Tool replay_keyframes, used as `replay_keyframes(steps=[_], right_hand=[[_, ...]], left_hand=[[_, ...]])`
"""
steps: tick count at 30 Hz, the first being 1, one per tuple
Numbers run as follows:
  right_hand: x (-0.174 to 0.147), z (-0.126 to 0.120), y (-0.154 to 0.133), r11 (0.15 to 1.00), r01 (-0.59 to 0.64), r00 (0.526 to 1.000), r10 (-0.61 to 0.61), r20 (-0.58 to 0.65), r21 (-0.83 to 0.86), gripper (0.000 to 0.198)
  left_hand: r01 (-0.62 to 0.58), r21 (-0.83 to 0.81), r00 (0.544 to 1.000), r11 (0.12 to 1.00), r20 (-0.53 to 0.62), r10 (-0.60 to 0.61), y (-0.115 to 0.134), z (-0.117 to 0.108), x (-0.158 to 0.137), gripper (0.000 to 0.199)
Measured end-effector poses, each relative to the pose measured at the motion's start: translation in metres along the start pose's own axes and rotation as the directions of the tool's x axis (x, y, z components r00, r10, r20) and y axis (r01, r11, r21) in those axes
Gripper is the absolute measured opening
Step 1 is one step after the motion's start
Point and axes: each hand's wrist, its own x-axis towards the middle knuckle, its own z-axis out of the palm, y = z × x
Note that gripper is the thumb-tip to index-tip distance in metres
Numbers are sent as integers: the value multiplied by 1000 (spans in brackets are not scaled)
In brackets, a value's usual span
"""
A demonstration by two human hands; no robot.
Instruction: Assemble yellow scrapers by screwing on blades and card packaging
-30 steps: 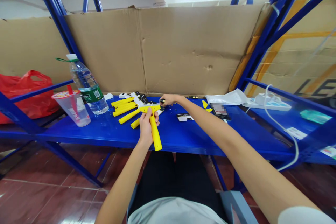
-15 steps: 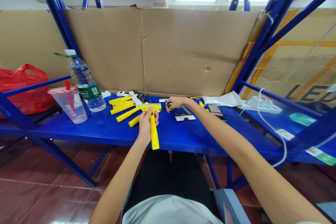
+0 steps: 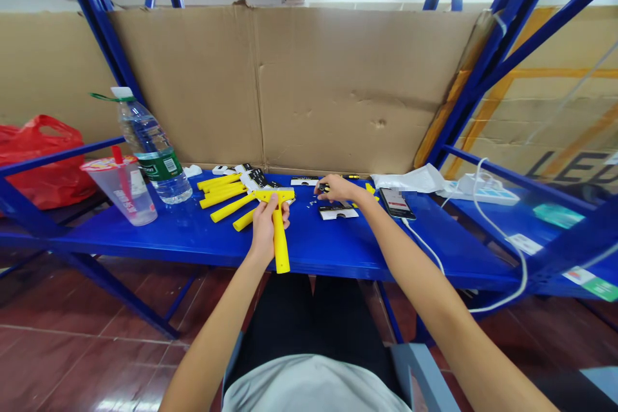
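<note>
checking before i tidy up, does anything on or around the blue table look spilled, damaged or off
Small white bits lie scattered on the blue table near the right hand, like stray debris, though too small to identify. Behind, the cardboard panel has a scuffed mark right of centre.

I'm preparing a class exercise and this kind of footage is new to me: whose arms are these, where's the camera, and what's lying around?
No machine here: these are a person's bare arms, seen by one head-worn camera looking forward and down. The left hand grips a yellow T-shaped tool; the right hand holds a small, indistinct black-and-yellow object. On the blue bench lie more yellow-handled tools, black-and-white cards and a smartphone; a water bottle and lidded cup stand at the left.
</note>
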Motion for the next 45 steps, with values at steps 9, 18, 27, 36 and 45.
replay_keyframes(steps=[9, 18, 27, 36, 45], right_hand=[[1, 14, -5, 999, 15, 1000, -15, 9, -44, 12], [0, 19, -4, 991, -55, 999, 55, -4, -123, 14], [-3, 15, -20, 985, -28, 976, -9, -215, -170, 26], [-12, 24, -69, 892, 452, 803, -408, -434, -2, 17], [-15, 32, -79, 840, 542, 785, -493, -376, 30, 16]], left_hand=[[-12, 39, 1000, 999, 23, 11, -3, -1, 2, 39], [29, 81, 995, 996, 93, -37, -6, -1, 1, 39], [98, 126, 988, 987, 105, -112, -9, -1, 2, 43], [125, 54, 992, 991, 22, -126, -13, -6, 7, 29], [122, -6, 992, 993, 43, -122, -14, -8, 7, 26]])
